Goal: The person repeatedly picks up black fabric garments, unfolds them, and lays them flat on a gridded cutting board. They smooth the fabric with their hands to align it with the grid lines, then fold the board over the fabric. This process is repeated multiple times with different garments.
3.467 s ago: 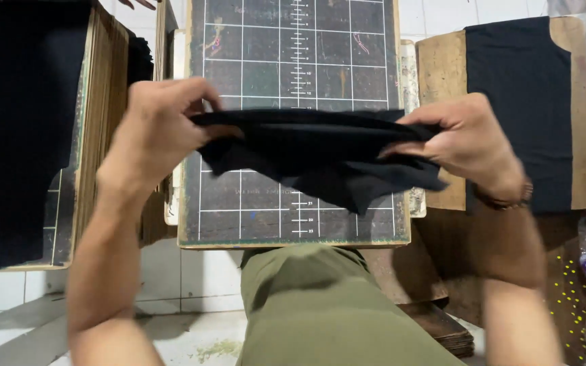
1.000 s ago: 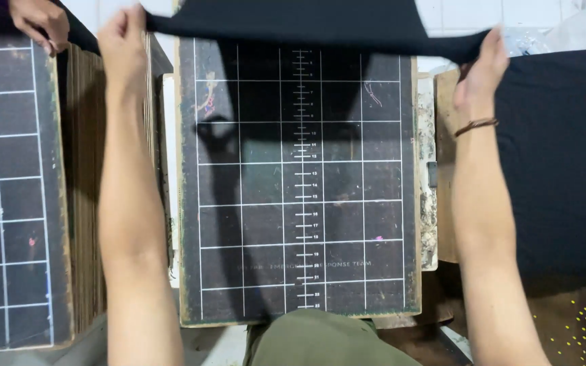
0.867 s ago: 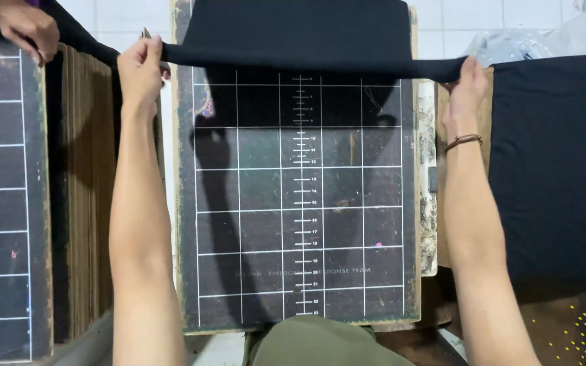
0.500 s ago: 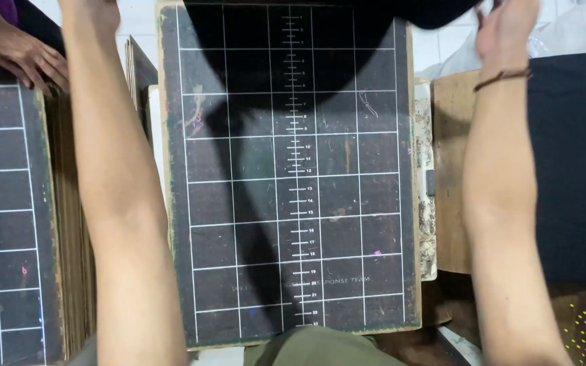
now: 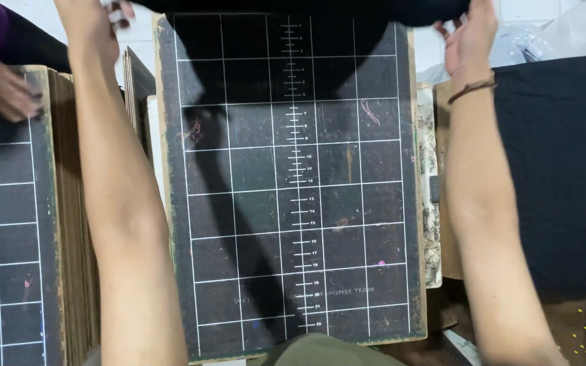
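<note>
My left hand (image 5: 93,24) and my right hand (image 5: 471,37) reach far forward and hold a black garment (image 5: 293,7) stretched between them along the top edge of the view. Most of the garment is out of view. Below it lies a dark board (image 5: 293,183) with a white grid and a centre ruler scale, its surface bare between my forearms. A thin brown band circles my right wrist (image 5: 473,88).
A second gridded board (image 5: 1,224) lies at the left, with another person's hand (image 5: 1,88) resting on its top edge. Black fabric (image 5: 554,176) covers a wooden board at the right. Crumpled plastic wrap (image 5: 578,30) sits at the far right. My olive trousers (image 5: 320,351) show at the bottom.
Earlier I held the black garment bunched close to me. I have spread it wide and carried it forward past the board's top edge. The other person's hand slid down onto the left board.
</note>
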